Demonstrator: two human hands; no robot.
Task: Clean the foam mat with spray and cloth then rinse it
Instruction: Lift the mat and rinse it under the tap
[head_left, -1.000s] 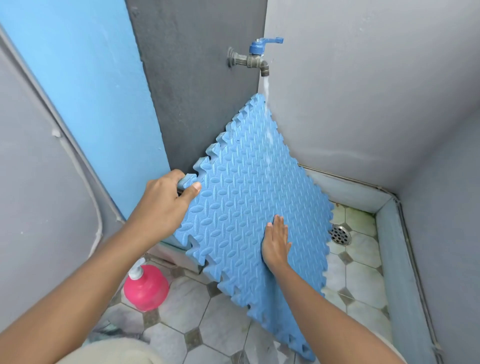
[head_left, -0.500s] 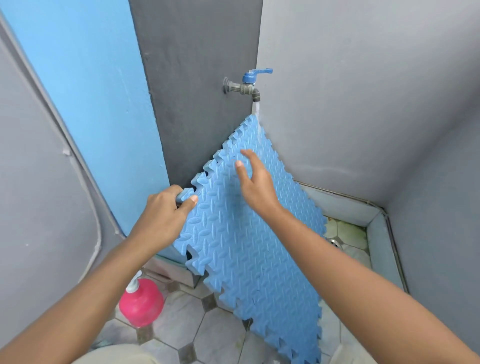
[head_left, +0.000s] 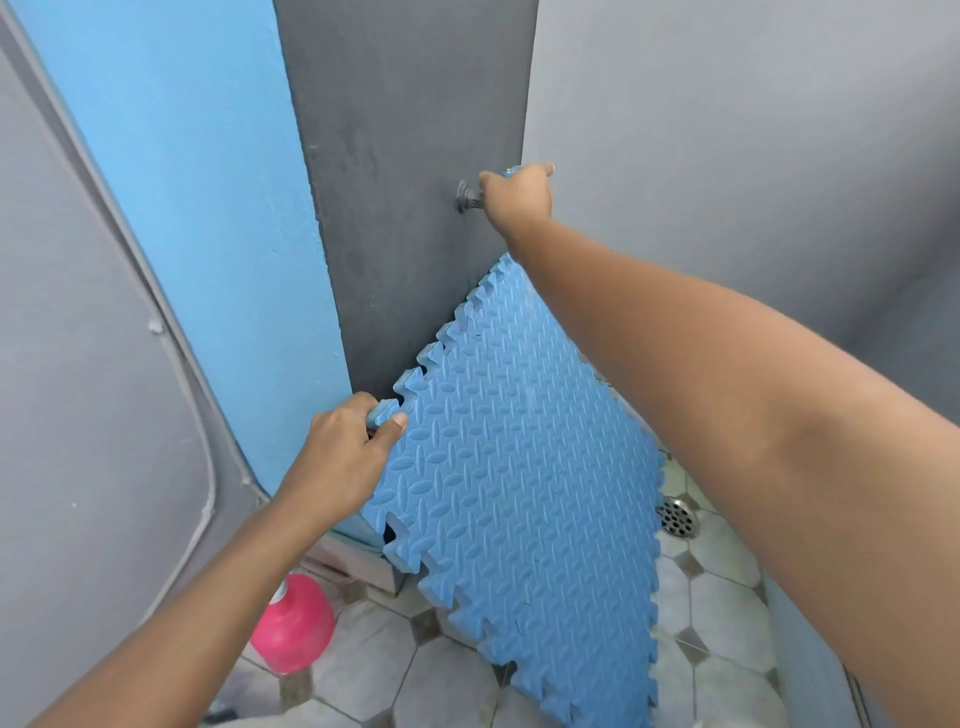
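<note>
The blue foam mat (head_left: 519, 493) with jigsaw edges is held on edge, tilted like a diamond, in the shower corner. My left hand (head_left: 343, 457) grips its left corner, thumb on the textured face. My right hand (head_left: 519, 195) is up on the wall tap (head_left: 467, 196), fingers wrapped over the blue tap handle, which is mostly hidden. My right forearm crosses in front of the mat's upper right edge. No stream of water can be made out below the tap.
A pink bottle (head_left: 293, 623) stands on the tiled floor at lower left. A round metal floor drain (head_left: 678, 517) lies to the right of the mat. Grey walls close in on both sides, with a blue panel (head_left: 197, 208) at left.
My right hand left the mat's face and rose to the tap, where it now grips the handle. The mat sits lower below the tap. My left hand kept its grip.
</note>
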